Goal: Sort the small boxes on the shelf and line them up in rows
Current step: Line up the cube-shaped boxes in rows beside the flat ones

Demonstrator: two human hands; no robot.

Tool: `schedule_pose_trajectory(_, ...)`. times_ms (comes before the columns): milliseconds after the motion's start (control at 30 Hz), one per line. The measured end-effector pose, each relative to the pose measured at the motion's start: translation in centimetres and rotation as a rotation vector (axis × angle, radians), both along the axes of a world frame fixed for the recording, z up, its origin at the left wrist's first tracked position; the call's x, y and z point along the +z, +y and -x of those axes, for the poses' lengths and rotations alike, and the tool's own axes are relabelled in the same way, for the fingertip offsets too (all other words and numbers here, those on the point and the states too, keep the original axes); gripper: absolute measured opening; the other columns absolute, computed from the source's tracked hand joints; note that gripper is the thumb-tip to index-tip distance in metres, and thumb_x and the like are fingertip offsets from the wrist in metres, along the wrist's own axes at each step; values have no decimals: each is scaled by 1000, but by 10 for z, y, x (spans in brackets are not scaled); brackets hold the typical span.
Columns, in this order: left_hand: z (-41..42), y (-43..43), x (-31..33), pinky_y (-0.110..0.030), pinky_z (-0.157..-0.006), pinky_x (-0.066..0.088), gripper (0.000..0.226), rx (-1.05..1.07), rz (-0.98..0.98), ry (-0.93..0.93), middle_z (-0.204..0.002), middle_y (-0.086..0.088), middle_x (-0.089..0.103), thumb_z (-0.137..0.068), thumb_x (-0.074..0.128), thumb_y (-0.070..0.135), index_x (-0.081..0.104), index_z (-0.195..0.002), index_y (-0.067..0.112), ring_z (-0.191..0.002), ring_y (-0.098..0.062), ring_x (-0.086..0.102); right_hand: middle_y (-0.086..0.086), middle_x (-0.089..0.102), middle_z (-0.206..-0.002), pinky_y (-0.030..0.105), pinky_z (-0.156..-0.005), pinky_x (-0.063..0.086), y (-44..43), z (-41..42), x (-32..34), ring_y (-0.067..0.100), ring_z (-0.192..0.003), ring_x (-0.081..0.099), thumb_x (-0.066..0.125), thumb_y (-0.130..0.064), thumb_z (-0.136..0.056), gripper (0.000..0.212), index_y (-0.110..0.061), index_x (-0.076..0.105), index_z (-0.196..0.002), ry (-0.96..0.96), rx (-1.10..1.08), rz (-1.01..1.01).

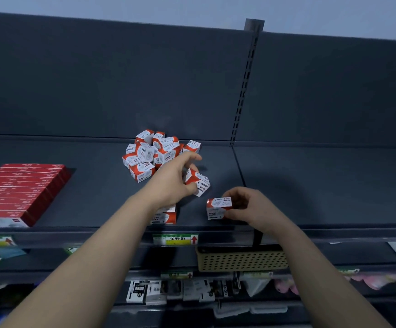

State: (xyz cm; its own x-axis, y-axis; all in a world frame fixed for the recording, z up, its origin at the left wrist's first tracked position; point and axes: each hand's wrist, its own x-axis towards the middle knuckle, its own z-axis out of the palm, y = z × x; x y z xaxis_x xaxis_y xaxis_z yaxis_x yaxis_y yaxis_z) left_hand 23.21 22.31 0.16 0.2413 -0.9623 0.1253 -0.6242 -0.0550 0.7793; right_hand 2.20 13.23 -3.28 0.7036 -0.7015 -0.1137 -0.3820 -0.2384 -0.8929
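The dark grey shelf (74, 185) takes up most of the view, and the pile of small boxes (154, 153) sits on it against the back panel, near the middle. Well to the left of the pile, a flat stack of red boxes (22, 192) lies at the shelf's front edge.

Both bare forearms reach up from below. The left one slants up and to the right, ending just in front of the pile. The right one slants up and to the left, ending further forward and to the right of the pile. Below and to the right of the pile, on a lower shelf, stands a beige perforated basket (242, 260).

The left hand (173, 178) curls round one tilted box (198, 182) just in front of the pile. The box has a corner pointing down and its long axis slanting down to the right. The thumb is on its near edge and the forefinger stretches towards the pile.

The right hand (251, 207) has its fingers bent and pinches the right end of a level box (218, 208). This box's long side runs along the shelf front and its "PAPER CLIPS" face is turned forward. It is unclear whether it rests on the shelf.

A third box (165, 216) stands at the front edge, in front of the pile and partly hidden under the left wrist. Below it is a green-and-yellow price label (175, 239).
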Motion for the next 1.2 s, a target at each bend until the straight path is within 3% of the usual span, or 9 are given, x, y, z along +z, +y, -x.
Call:
schedule_pose_trajectory(167, 0, -11, 8, -25, -66, 50, 48, -20, -96, -97, -98, 7, 61, -74, 74, 6, 46, -108, 26, -81, -14, 61, 0, 73, -96, 34, -85, 55, -3, 0, -2, 16, -91, 69, 79, -8, -74, 29, -19, 67, -97, -33, -29, -14)
schedule_pose_trajectory(300, 6, -26, -2, -36, -75, 54, 36, -84, -204, -270, -95, 4, 62, -71, 78, 9, 54, -94, 23, -85, -17, 61, -3, 73, -96, 32, -86, 55, -6, 3, -2, 13, -92, 69, 80, -11, -74, 28, -23, 67, -96, -39, -49, -20)
schedule_pose_trajectory(433, 10, -37, -4, -37, -91, 48, 41, -186, -240, -427, -113, 4, 59, -79, 73, 20, 60, -117, 30, -103, -19, 58, -2, 73, -95, 31, -84, 55, -7, 10, -1, 13, -91, 69, 79, -8, -74, 29, -19, 67, -98, -37, -62, -20)
schedule_pose_trajectory(533, 10, -40, -7, -41, -106, 32, 59, -255, -332, -586, -122, 3, 43, -89, 58, 23, 37, -140, 44, -116, -22, 46, -3, 73, -95, 28, -82, 55, -7, 13, -1, 10, -89, 69, 79, -7, -74, 30, -18, 67, -99, -32, -63, -8)
schedule_pose_trajectory(667, 11, -40, -8, -46, -104, 36, 75, -235, -358, -506, -115, 2, 40, -90, 51, 10, 17, -143, 52, -115, -31, 43, -3, 73, -96, 27, -83, 55, -7, 13, -3, 10, -90, 69, 80, -9, -74, 30, -19, 67, -99, -41, -58, -16)
schedule_pose_trajectory(833, 5, -40, -10, -35, -88, 51, 49, -138, -238, -339, -108, 7, 63, -78, 76, 13, 53, -119, 28, -98, -17, 61, -1, 73, -94, 26, -79, 55, -7, 12, -6, 11, -87, 69, 82, -9, -71, 33, -19, 66, -98, -54, -59, -10)
schedule_pose_trajectory(1000, -1, -32, -9, -32, -90, 52, 24, -138, -221, -248, -105, 9, 67, -81, 75, 22, 67, -104, 25, -95, -8, 62, -4, 71, -90, 17, -64, 48, -2, -1, -8, 3, -76, 64, 84, -9, -66, 38, -23, 62, -94, -36, -49, 23)
schedule_pose_trajectory(1067, -8, -25, -8, -30, -95, 49, 24, -95, -196, -202, -112, 9, 66, -87, 69, 25, 67, -110, 26, -103, -8, 60, -8, 61, -111, 18, -69, 47, 1, -9, -10, 0, -82, 61, 85, -13, -65, 50, -28, 58, -105, -21, -63, 69)
schedule_pose_trajectory(1200, -23, -1, -11, -31, -106, 38, 33, 21, -84, -151, -133, 5, 53, -95, 56, 25, 57, -128, 21, -124, -12, 48, -17, 14, -151, 24, -106, 35, 4, -21, -8, 3, -128, 35, 81, -26, -73, 91, -36, 26, -145, 83, 14, 167)
